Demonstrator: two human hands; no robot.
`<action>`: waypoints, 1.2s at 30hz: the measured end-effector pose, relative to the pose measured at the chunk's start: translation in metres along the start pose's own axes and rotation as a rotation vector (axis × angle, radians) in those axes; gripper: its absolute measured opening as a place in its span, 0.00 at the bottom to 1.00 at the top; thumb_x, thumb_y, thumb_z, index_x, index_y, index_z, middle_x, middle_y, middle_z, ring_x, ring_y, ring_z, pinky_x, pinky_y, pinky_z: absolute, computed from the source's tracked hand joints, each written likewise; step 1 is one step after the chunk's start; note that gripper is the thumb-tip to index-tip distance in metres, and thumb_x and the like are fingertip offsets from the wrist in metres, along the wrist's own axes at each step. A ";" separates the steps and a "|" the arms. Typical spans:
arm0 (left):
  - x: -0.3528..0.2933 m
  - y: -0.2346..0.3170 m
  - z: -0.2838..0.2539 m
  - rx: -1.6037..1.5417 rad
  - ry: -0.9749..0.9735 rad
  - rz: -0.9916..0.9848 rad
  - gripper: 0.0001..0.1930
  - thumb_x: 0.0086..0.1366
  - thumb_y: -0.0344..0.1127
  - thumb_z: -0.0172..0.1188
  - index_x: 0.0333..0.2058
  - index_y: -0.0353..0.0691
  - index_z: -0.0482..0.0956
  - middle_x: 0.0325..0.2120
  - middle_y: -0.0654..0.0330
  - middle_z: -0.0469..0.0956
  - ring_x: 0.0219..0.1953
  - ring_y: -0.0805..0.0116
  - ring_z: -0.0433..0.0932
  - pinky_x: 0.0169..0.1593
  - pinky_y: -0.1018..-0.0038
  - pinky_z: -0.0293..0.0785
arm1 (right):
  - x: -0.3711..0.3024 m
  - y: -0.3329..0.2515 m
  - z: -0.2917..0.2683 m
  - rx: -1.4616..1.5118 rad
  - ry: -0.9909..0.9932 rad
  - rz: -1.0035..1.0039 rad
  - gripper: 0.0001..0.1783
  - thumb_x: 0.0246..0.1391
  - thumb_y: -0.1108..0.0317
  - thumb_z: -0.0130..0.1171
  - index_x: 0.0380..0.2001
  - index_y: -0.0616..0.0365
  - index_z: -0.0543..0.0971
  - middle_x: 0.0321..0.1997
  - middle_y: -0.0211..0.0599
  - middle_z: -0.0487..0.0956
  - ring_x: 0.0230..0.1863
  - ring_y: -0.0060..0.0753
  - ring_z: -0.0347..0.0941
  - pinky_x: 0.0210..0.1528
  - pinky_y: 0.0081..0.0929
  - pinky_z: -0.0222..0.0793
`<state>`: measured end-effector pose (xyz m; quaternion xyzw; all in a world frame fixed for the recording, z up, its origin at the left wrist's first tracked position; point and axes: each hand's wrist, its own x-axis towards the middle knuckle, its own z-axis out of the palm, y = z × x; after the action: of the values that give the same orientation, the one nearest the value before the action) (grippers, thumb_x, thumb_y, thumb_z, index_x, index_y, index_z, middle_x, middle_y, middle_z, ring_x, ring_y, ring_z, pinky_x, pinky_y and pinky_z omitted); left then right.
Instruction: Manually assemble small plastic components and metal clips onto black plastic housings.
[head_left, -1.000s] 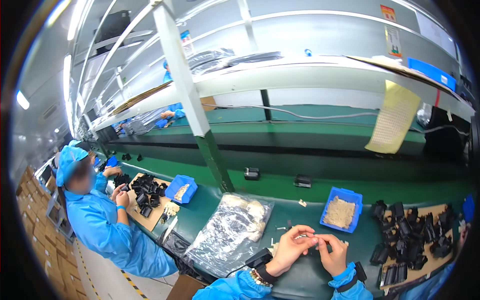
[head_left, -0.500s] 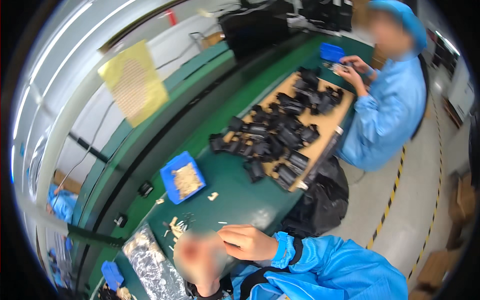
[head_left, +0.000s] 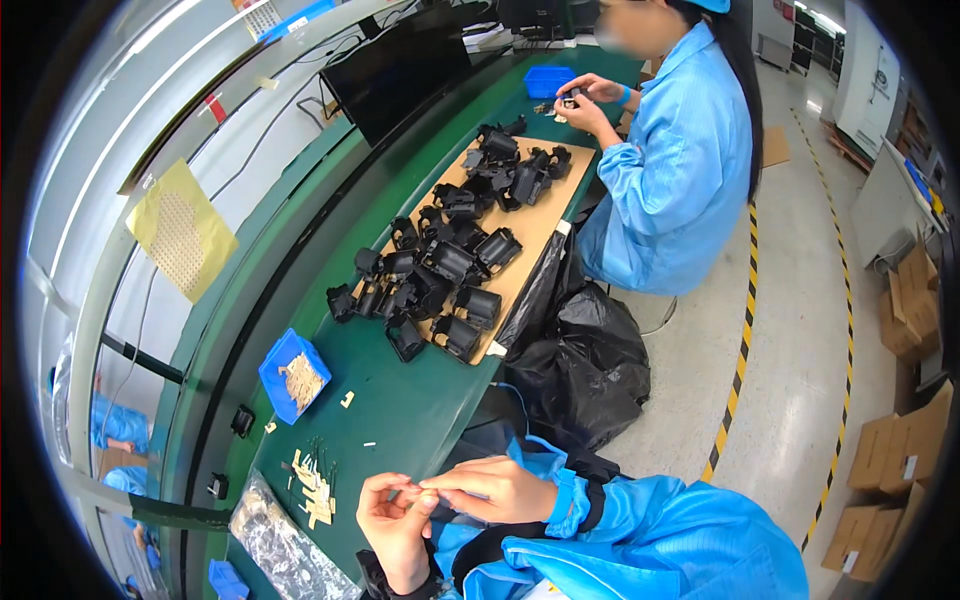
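My left hand [head_left: 396, 522] is raised near the table's front edge, its thumb and fingers pinched together. Against its fingertips rest the fingertips of my right hand [head_left: 503, 489], also closed. Whatever they pinch between them is too small and too covered to name. Just left of my hands lies a loose pile of small cream-coloured pieces [head_left: 317, 492], with thin dark pins [head_left: 312, 455] beside it. A clear plastic bag [head_left: 285, 540] with pale contents lies next to the pile. Beyond stands a blue bin [head_left: 293, 376] holding more cream pieces.
Several black plastic housings [head_left: 450, 262] are heaped on a tan board [head_left: 552, 205] across the green table [head_left: 400, 395]. A co-worker in a blue smock [head_left: 670, 170] handles a small part at the far end. A black bag [head_left: 590, 350] hangs off the table's right edge.
The view has swung, so the table, bin and co-worker sit farther left in the picture. My hands remain close together at the front; the left one now shows clearly.
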<state>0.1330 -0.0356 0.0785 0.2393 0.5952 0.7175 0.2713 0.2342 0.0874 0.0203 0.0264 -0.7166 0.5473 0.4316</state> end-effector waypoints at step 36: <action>-0.019 -0.046 0.036 -0.068 0.170 -0.122 0.18 0.53 0.15 0.65 0.40 0.34 0.70 0.35 0.55 0.75 0.27 0.74 0.80 0.17 0.88 0.66 | -0.003 0.014 0.008 0.027 0.364 0.478 0.08 0.67 0.71 0.44 0.35 0.62 0.72 0.26 0.35 0.77 0.26 0.22 0.75 0.29 0.22 0.70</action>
<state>0.1762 -0.0157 0.0395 0.1315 0.6050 0.7371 0.2707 0.2247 0.0852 0.0074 -0.2358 -0.6061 0.6386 0.4114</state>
